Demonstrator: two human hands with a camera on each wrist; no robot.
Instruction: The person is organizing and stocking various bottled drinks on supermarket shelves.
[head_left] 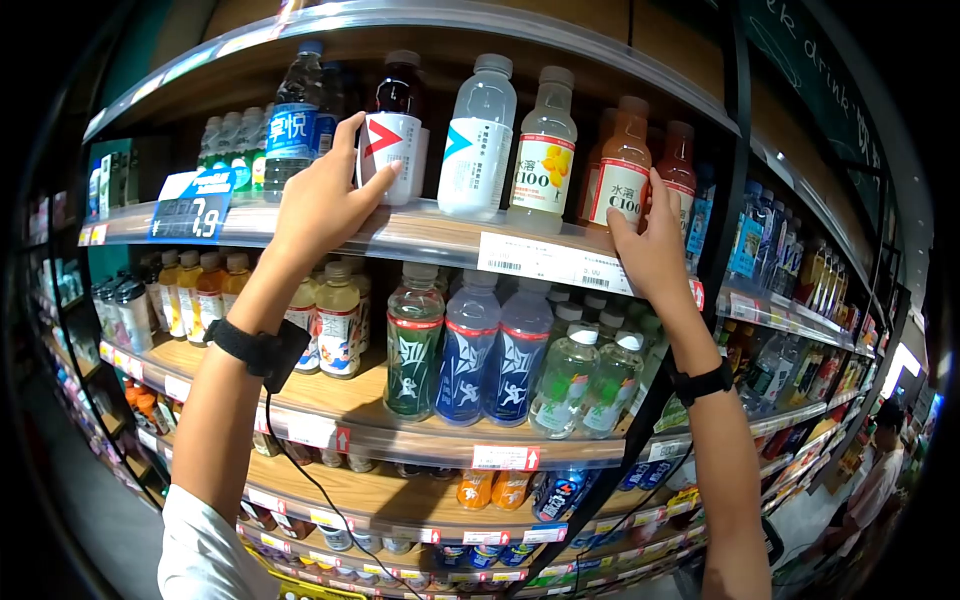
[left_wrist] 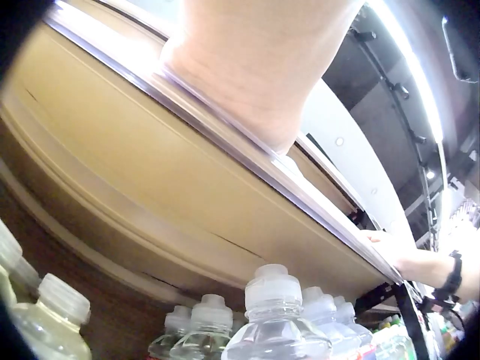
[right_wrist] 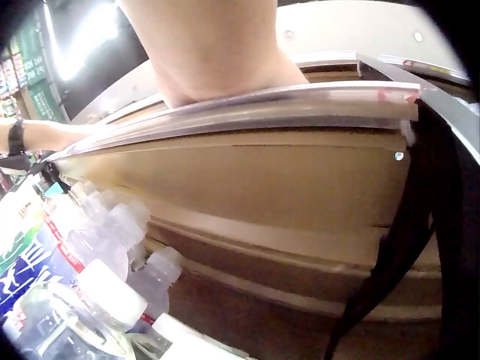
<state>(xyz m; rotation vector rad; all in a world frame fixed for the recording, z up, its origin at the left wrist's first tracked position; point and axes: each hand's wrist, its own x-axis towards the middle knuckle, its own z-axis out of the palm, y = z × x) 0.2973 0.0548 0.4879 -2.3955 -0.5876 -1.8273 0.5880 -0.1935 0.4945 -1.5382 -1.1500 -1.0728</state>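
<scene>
On the upper shelf (head_left: 450,222), my left hand (head_left: 322,195) grips a dark drink bottle (head_left: 390,135) whose white label bears a red arrow. Its thumb lies across the label and its fingers reach along the left side. Further right, my right hand (head_left: 655,235) holds a C100 bottle (head_left: 621,175) of orange-pink drink, thumb on the front and fingers at the right side. Between the hands stand a white bottle with a blue arrow (head_left: 478,140) and a pale C100 bottle with lemons (head_left: 543,150). Both wrist views show mostly the shelf's underside, with the fingers hidden above it.
A blue-labelled water bottle (head_left: 293,125) stands left of the left hand, above a blue price sign (head_left: 190,207). The shelf below carries green and blue drink bottles (head_left: 468,350) and clear bottles (head_left: 565,385). A dark upright post (head_left: 728,200) is at the right.
</scene>
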